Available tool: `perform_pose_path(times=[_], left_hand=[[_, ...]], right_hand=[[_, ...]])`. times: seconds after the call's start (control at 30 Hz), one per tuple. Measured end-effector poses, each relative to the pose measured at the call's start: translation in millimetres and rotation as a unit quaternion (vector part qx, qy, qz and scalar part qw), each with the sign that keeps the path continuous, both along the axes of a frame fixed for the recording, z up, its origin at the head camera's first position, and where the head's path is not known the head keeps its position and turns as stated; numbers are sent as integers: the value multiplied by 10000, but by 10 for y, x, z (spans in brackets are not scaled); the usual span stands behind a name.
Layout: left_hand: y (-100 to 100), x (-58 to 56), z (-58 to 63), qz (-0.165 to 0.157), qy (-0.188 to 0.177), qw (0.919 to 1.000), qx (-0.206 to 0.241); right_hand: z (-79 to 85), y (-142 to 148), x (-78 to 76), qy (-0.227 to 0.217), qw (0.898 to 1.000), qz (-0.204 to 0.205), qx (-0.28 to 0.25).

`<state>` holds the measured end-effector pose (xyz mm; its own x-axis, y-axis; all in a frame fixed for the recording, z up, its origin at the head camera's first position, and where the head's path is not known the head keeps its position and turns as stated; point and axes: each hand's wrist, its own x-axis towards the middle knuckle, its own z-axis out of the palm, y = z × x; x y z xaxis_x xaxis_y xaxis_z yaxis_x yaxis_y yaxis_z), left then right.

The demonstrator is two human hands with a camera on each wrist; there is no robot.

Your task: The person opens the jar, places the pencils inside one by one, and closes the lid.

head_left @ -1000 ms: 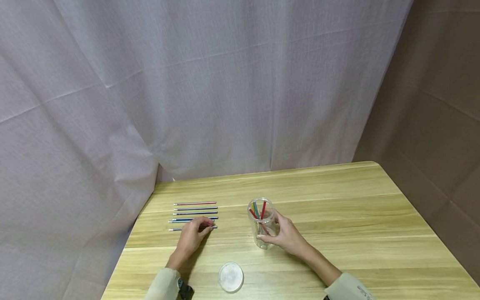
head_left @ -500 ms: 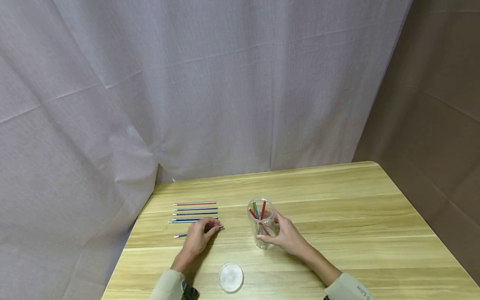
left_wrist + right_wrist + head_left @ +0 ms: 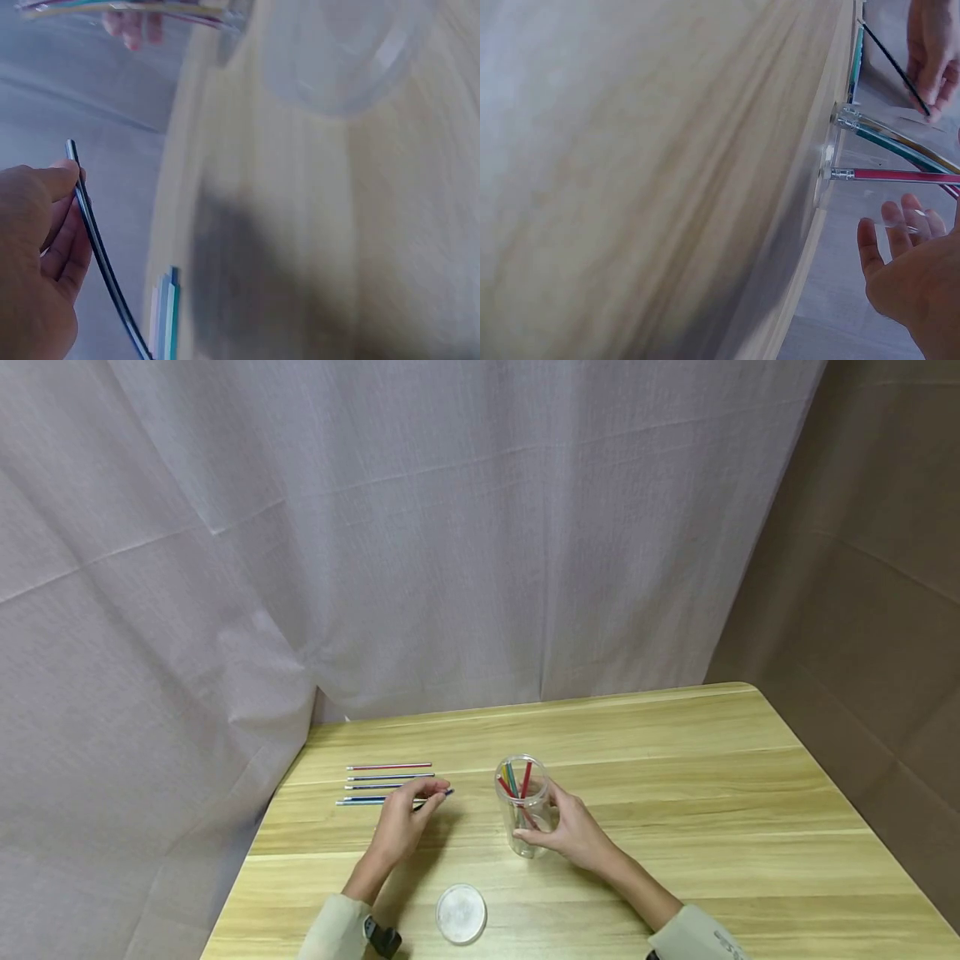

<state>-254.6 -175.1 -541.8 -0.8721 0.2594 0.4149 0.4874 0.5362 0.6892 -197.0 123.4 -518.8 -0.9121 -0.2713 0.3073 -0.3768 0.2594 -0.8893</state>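
Observation:
My left hand (image 3: 405, 818) pinches a dark pencil (image 3: 103, 259) between thumb and fingers, raised over the table to the left of the jar. In the right wrist view that pencil slants down to the left hand's fingertips. My right hand (image 3: 577, 833) wraps round a clear plastic jar (image 3: 512, 818) without a lid, thumb on the near side. Inside it lean several pencils, among them a red pencil (image 3: 527, 781) and a teal one, eraser ends at the bottom. Left of the jar lies a row of pencils, the red one (image 3: 390, 767) farthest back; the left hand hides some of their ends.
A round clear lid (image 3: 461, 914) lies on the wooden table (image 3: 675, 760), nearer the front and between the two forearms. Grey curtains (image 3: 450, 543) hang behind and on the left of the table, and a brown one (image 3: 862, 568) on the right.
The left hand has drawn the nearest pencil out of the row, then lifted it and moved back and slightly right. The right hand and the jar stay where they were.

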Motion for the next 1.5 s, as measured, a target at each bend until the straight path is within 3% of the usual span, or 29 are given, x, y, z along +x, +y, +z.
perform_pose_path(times=[0.2, 0.47, 0.8, 0.97, 1.03, 1.13, 1.27, 1.5], left_hand=[[103, 28, 212, -97, 111, 9986, 505], [269, 173, 552, -164, -4, 9955, 933], [286, 103, 593, -267, -512, 9888, 1375], [330, 114, 700, -444, -604, 9811, 1785], [374, 162, 817, -471, -667, 9775, 1948], [424, 168, 885, -487, -708, 9716, 2206], [463, 124, 901, -587, -649, 9640, 2512], [522, 106, 1054, -746, -496, 9519, 2930]], right_hand=[[-7, -2, -4, 35, 10000, -24, -15], [-21, 4, -16, 33, 10000, 2, 50], [-369, 29, -183, 122, 9997, -97, 169], [-372, 46, -186, 57, 9998, -34, 175], [-363, 45, -182, 42, 9998, -23, 170], [-360, 42, -179, 31, 9998, -27, 182], [-352, 42, -172, 10, 9998, -16, 178], [-328, 43, -162, 4, 9999, 13, 127]])
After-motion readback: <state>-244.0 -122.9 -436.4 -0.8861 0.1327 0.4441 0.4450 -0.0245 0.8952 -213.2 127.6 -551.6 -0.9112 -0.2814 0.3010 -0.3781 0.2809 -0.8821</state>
